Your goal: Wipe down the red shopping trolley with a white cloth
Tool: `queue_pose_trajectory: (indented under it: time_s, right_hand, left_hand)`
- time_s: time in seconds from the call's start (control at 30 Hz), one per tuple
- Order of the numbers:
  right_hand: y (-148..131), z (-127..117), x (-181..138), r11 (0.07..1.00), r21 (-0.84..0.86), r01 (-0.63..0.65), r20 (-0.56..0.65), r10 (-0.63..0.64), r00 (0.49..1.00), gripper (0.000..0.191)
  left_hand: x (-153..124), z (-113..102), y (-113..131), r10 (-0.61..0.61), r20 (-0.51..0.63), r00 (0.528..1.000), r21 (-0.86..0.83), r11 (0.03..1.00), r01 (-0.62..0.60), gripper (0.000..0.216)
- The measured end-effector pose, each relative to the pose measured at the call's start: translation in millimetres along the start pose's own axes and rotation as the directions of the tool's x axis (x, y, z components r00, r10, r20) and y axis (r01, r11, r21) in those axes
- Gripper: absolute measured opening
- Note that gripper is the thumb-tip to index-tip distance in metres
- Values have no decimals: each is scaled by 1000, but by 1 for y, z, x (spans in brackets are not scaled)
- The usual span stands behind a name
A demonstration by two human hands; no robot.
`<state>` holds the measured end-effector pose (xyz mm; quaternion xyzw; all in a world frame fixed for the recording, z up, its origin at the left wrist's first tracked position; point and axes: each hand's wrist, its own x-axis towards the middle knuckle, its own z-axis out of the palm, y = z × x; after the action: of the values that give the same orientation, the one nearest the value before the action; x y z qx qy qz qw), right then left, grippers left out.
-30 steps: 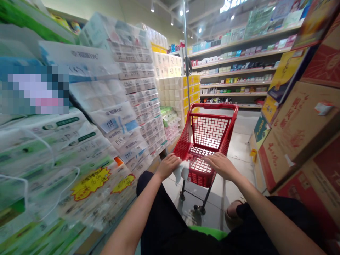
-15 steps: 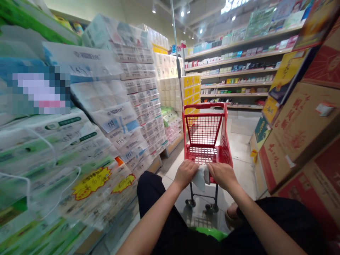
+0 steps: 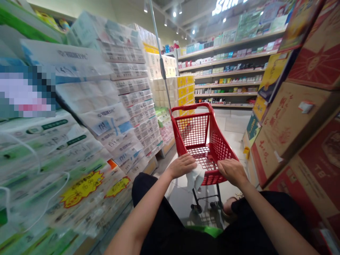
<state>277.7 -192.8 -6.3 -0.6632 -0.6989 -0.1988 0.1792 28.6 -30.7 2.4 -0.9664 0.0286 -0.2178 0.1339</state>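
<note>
A small red plastic shopping cart (image 3: 224, 147) stands between my knees, its mesh basket turned toward me. My left hand (image 3: 183, 165) lies at the left part of the near rim, fingers pressed together over a crumpled white cloth or tissue (image 3: 196, 178) that hangs down outside the cart. What exactly the white piece is I cannot tell. On the right, my right hand (image 3: 232, 171) is closed around the corner of the cart's near rim. Its fingertips are partly hidden.
Tall stacks of wrapped tissue packs (image 3: 132, 88) line the left, with yellow price tags (image 3: 82, 189). Cardboard boxes (image 3: 297, 117) pile up at the right. Shelves of small packages (image 3: 225, 74) stand at the back. A thin metal pole (image 3: 162, 67) rises behind the cart.
The cart has turned, showing more of its right side wall. My hands have moved apart: the right one outward to the corner, the left one slightly left with the white piece.
</note>
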Motion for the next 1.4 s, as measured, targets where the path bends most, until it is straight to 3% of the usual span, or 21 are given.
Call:
queue_pose_trajectory:
  time_s: [0.2,0.3,0.47,0.6,0.73,0.9,1.0,1.2,1.3,1.4]
  right_hand:
    - [0,2,11,999,-34,-18,-1,18,1000,37]
    - [-14,5,16,998,-28,-51,-15,50,999,35]
    - [-46,12,23,1000,15,7,17,-7,1000,36]
    - [-42,14,20,998,48,-33,-8,33,999,38]
    - [-25,14,14,995,95,-38,3,38,999,39]
    - [-10,13,8,991,121,-62,30,59,998,40]
    - [-3,10,8,988,136,-76,54,69,996,43]
    - [-24,1,17,989,73,-130,127,120,985,48]
    - [-41,3,20,973,5,-231,65,230,971,47]
    - [-40,10,17,962,-47,-269,-3,269,963,47]
  left_hand:
    - [4,5,6,-85,-5,996,45,995,85,17]
    - [10,11,12,-121,-30,992,40,992,122,17]
    - [33,24,29,-196,-55,979,27,980,197,20]
    - [47,27,36,-182,-48,982,20,983,183,24]
    - [43,22,21,-123,-23,992,-11,992,123,26]
    - [21,11,-23,-296,-30,955,35,954,297,27]
    - [12,8,-37,-345,-29,938,75,935,346,25]
    - [17,12,-23,-383,-76,921,116,914,389,22]
    - [23,14,-15,-386,-76,919,128,910,393,22]
    - [32,16,-8,-400,-85,913,145,901,408,22]
